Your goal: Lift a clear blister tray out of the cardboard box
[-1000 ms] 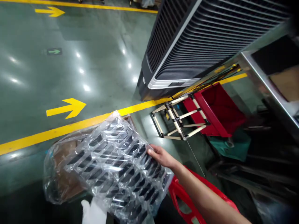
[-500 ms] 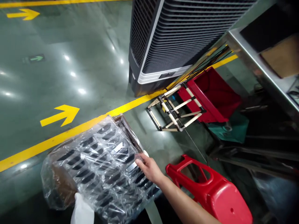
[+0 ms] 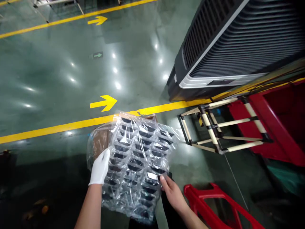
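Observation:
A clear plastic blister tray (image 3: 138, 152) with rows of dark curved parts, wrapped in a clear bag, is held over the green floor in the lower middle of the head view. My left hand (image 3: 100, 167), in a white glove, grips the tray's left edge. My bare right hand (image 3: 171, 190) holds its lower right edge with the fingers curled on the plastic. A brown cardboard sheet (image 3: 100, 143) shows under the bag on the left side.
A red plastic stool (image 3: 209, 206) stands at my lower right. A pipe-frame cart (image 3: 214, 127) and a red bin (image 3: 274, 121) sit to the right. A big louvred black cooler (image 3: 233, 47) stands beyond a yellow floor line (image 3: 71, 125) with arrows.
The tray has swung up in front of me. My gloved left hand has moved up onto its left edge, and my right hand has shifted to the lower right edge. The view has panned left.

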